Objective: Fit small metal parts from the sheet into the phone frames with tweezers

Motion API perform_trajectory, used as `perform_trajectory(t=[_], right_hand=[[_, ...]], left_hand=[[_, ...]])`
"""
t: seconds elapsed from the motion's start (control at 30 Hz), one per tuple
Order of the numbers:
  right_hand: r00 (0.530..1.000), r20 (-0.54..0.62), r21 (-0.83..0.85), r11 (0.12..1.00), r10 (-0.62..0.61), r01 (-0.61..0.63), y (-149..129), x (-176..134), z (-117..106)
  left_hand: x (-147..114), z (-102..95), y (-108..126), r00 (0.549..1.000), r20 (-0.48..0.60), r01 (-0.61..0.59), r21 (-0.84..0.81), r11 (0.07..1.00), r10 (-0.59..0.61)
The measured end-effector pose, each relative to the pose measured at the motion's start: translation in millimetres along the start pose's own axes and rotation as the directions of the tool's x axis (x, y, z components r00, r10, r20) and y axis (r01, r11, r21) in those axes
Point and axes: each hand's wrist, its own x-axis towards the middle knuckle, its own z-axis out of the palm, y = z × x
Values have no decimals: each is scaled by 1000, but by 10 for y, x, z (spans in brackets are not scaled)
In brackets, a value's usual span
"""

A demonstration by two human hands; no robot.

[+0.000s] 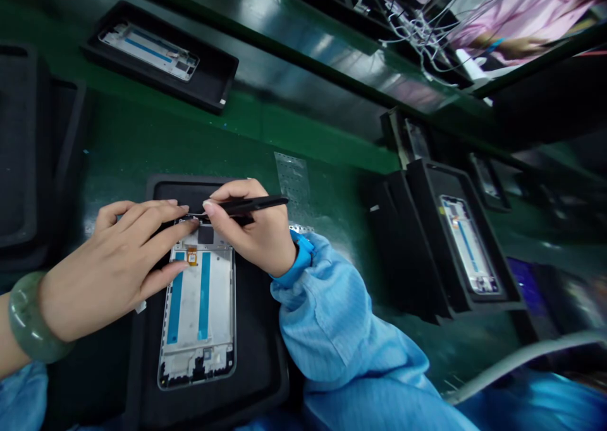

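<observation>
A silver phone frame (190, 304) with two blue adhesive strips and an orange flex connector lies in a black foam tray (258, 349) in front of me. My right hand (256, 229) pinches a pair of black tweezers (256, 203), its tips at the frame's top edge. My left hand (123, 260), wrist in a green bangle, reaches in from the left. Its fingers are stretched out, with the fingertips on the frame's top end and the thumb over its left part. What lies right under the fingertips is hidden.
Another black tray (213, 83) with a phone frame (149, 50) lies at the back left. Black trays (21, 146) are stacked at far left. Stacked trays at right bear a phone frame (469, 244). A clear perforated sheet (291, 181) lies behind my right hand. Beyond are cables (422, 36) and a person in pink.
</observation>
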Motion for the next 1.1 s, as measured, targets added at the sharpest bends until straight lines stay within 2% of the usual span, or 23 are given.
perform_trajectory(t=[0.23,0.5,0.6,0.77,0.87,0.93,0.97,1.03,1.1], right_hand=[[999,19,-27,999,-32,33,-6,21,24],[992,7,98,987,124,-124,35,-17,16],[997,2,86,994,71,-71,38,-19,36],[993,7,-55,991,-120,121,25,11,40],[993,-43,-47,993,-110,108,47,61,-108],[994,-59,-131,988,-88,80,91,94,-248],[996,-24,-211,974,-84,77,122,105,-309],[990,134,-386,918,-36,86,195,113,-380],[948,307,-496,864,81,87,266,111,-377]], left_hand=[[4,-10,7,1000,0,8,6,1000,-8],[-4,-8,5,1000,6,11,11,1000,-11],[-11,-4,3,1000,0,2,22,1000,-2],[23,-18,31,999,-37,-17,86,996,20],[34,-24,43,998,-51,-27,115,993,33],[25,-16,45,998,-50,-29,115,993,35],[18,-6,48,998,-50,-27,112,993,33],[7,20,58,998,-51,-19,99,995,24],[5,36,73,999,-49,-8,87,996,12]])
